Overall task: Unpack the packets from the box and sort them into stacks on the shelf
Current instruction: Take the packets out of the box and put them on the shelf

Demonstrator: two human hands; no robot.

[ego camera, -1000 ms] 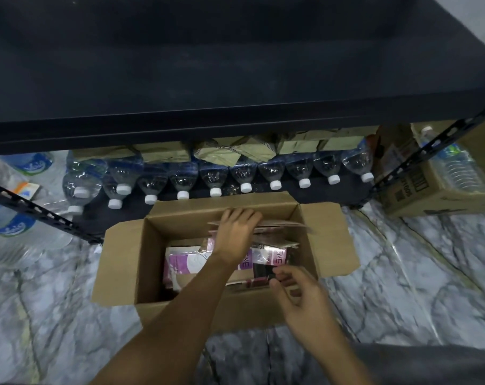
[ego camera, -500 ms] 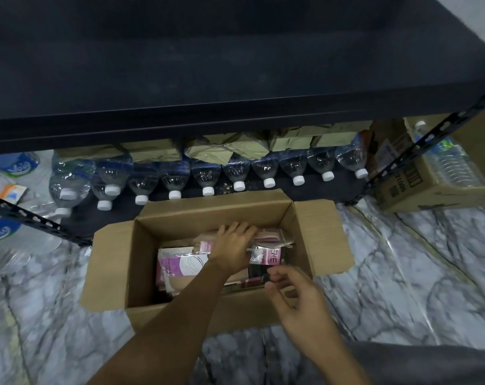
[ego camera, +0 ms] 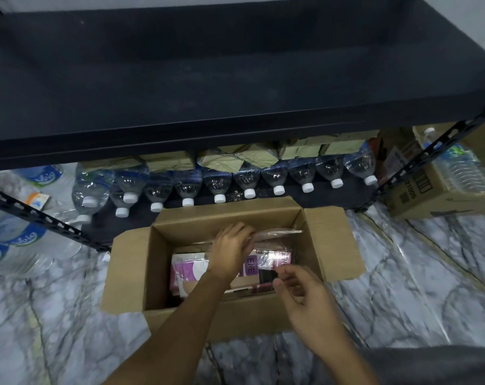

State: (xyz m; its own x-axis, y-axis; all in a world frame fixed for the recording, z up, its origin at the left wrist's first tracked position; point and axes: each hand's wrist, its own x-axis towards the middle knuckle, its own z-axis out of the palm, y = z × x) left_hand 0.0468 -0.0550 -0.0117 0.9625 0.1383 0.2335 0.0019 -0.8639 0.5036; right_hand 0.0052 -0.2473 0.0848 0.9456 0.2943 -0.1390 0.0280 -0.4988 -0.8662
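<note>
Head camera, looking down: the right hand (ego camera: 305,295) hovers over the near wall of the box (ego camera: 130,273), fingers loosely curled and slightly apart; whether they pinch anything cannot be told. The left hand (ego camera: 230,252) reaches inside, fingers together and curled over a clear-wrapped packet (ego camera: 280,233) above the pink packets (ego camera: 191,266). Beyond, water bottles (ego camera: 246,179) lie beneath the dark shelf (ego camera: 235,79).

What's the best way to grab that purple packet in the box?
Come from straight above: the box walls close off its sides. The purple packet seems to lie flat, face up, its left part under the left hand, so I would pinch its bare right end.
</note>
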